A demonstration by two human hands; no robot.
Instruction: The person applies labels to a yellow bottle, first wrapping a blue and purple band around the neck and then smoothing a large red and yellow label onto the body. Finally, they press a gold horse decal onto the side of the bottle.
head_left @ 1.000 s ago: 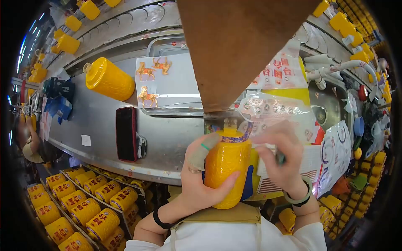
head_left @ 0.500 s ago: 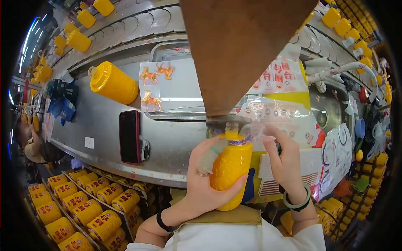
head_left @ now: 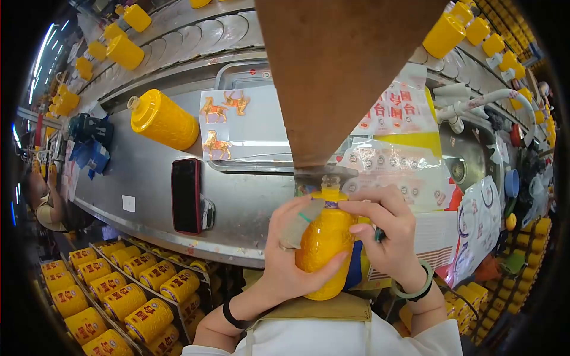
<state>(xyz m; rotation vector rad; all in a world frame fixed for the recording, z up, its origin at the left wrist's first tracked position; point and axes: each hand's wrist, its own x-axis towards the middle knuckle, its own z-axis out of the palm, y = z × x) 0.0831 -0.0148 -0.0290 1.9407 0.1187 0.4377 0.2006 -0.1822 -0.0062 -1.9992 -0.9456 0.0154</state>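
A glossy yellow bottle (head_left: 323,246) with a clear glass neck stands almost upright in front of my apron. My left hand (head_left: 288,249) is wrapped round its body from the left, with a pale cover and a green band on a finger. Round the bottle's shoulder runs a purple patterned strip label (head_left: 330,204), partly hidden by fingers. My right hand (head_left: 386,228) presses its index finger on that strip's right end, and its thumb rests against the bottle's side. A small dark green object shows at the right hand's curled fingers; I cannot make out what it is.
A second yellow bottle (head_left: 163,120) lies on the steel bench beside a sheet of gold horse stickers (head_left: 217,124). A phone (head_left: 186,196) lies nearer. Label sheets (head_left: 395,110) and a sink (head_left: 458,169) are at right. Crated bottles (head_left: 124,296) stand below left; a conveyor (head_left: 196,32) runs behind.
My right hand has moved left onto the bottle's shoulder, and the strip's loose right end now lies against the bottle. The left hand keeps its grip. Bottles on the conveyor have shifted.
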